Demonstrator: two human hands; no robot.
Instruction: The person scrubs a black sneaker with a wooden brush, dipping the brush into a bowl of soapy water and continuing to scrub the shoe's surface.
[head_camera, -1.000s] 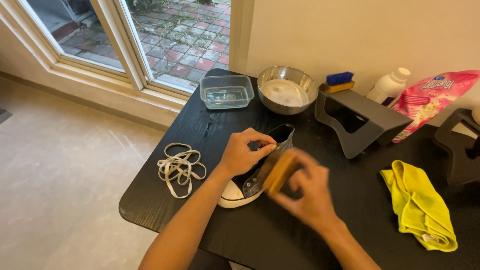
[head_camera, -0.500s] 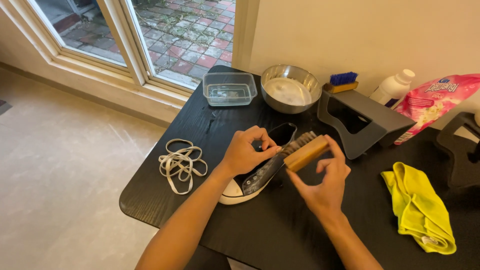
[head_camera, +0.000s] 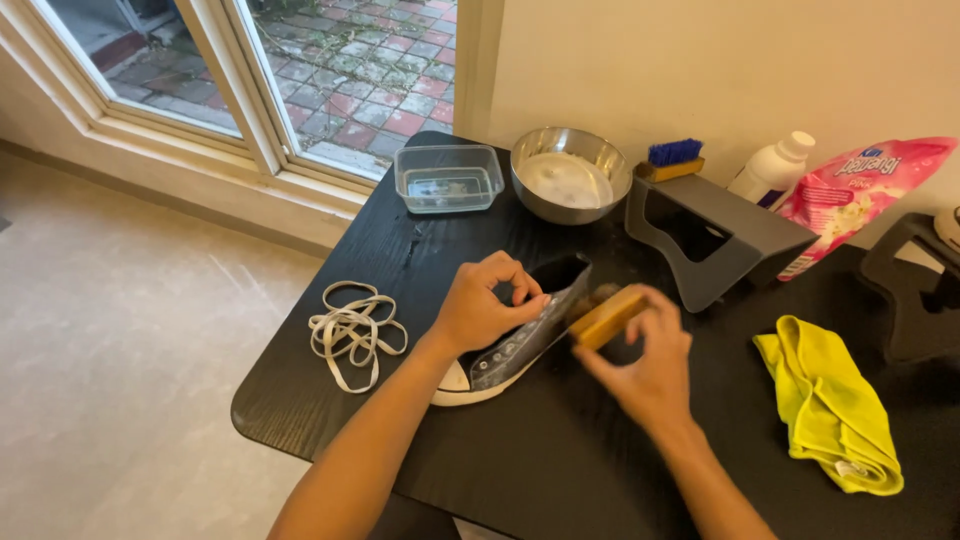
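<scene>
The black sneaker (head_camera: 515, 340) lies on its side near the middle of the black bench (head_camera: 560, 470), its white toe pointing toward the near left edge. The left hand (head_camera: 483, 305) is curled over the sneaker's upper side, gripping it in place, while the right hand (head_camera: 645, 365) is closed around a wooden brush (head_camera: 603, 315) pressed against the shoe by its opening. Left of the shoe, a loose pile of white laces (head_camera: 352, 332) sits close to the bench's rounded left edge, with floor beyond it. Open bench surface lies in front of the hands, toward the person. Behind the shoe stand a clear plastic tub (head_camera: 448, 178) and a metal bowl (head_camera: 569, 172); a grey shoe stand (head_camera: 715, 235) rises just beside the right hand, and a yellow cloth (head_camera: 828, 405) lies well to the right. Half a second ago the brush was lifted clear of the shoe, bristles showing; now it is down on the canvas.
</scene>
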